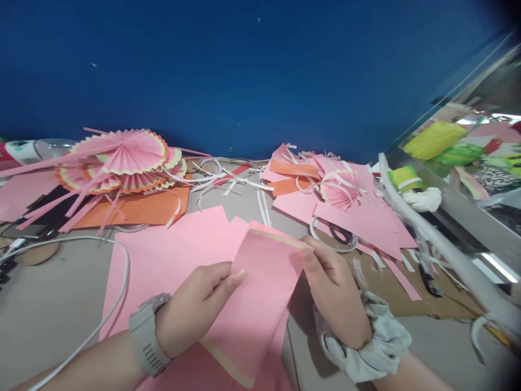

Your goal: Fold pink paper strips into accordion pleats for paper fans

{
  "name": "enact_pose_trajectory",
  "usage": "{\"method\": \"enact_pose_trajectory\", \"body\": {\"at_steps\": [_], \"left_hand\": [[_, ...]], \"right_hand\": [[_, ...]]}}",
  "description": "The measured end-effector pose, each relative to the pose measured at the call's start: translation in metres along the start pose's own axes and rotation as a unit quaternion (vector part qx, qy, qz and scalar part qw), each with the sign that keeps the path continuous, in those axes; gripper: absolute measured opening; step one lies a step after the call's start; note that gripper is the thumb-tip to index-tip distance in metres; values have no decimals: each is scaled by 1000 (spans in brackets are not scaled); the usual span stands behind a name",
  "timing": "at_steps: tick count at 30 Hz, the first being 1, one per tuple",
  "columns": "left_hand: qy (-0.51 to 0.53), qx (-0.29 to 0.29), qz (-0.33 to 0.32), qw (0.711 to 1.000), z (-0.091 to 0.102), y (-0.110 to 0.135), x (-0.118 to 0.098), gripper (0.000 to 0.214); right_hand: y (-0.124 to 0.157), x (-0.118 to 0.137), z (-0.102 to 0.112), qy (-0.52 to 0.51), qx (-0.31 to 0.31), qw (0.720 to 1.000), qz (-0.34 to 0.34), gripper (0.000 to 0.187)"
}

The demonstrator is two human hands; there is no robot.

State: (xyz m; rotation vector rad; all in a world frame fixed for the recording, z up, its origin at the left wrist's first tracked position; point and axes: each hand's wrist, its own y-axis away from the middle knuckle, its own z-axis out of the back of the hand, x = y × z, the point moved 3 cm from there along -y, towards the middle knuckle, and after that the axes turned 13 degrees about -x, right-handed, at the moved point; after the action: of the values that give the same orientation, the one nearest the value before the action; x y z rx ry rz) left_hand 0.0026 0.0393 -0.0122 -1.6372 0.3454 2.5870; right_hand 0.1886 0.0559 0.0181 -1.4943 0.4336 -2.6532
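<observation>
Between my hands is a sheet of pink paper (pixel 260 293) with a pale tape-like strip along its top edge and another along its bottom edge. My left hand (pixel 199 304) pinches its left side, thumb on top. At the upper right corner, my right hand (pixel 334 288) grips the same sheet, thumb over the pale strip. Underneath lie larger pink sheets (pixel 163 250) spread on the grey table. The fingers behind the sheet are hidden.
Pleated pink paper fans (pixel 130 152) rest on orange paper (pixel 134 210) at the left back. White strips (pixel 228 176) lie behind the sheets. Pink scraps (pixel 358 217), a tape roll (pixel 340 236) and cardboard (pixel 378 285) are to the right. A white cable (pixel 124 271) crosses the left side.
</observation>
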Motion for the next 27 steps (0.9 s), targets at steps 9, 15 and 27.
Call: {"method": "enact_pose_trajectory", "body": {"at_steps": [9,15,27], "left_hand": [[19,-20,21,999,0,1,0,34],[32,-46,26,998,1,0,-1,34],[77,-45,34,995,2,0,-1,32]], "right_hand": [[2,-1,-5,-7,61,998,-2,37],[5,1,-11,11,131,991,-39,37],[11,2,-22,-17,208,975,-78,38]]}}
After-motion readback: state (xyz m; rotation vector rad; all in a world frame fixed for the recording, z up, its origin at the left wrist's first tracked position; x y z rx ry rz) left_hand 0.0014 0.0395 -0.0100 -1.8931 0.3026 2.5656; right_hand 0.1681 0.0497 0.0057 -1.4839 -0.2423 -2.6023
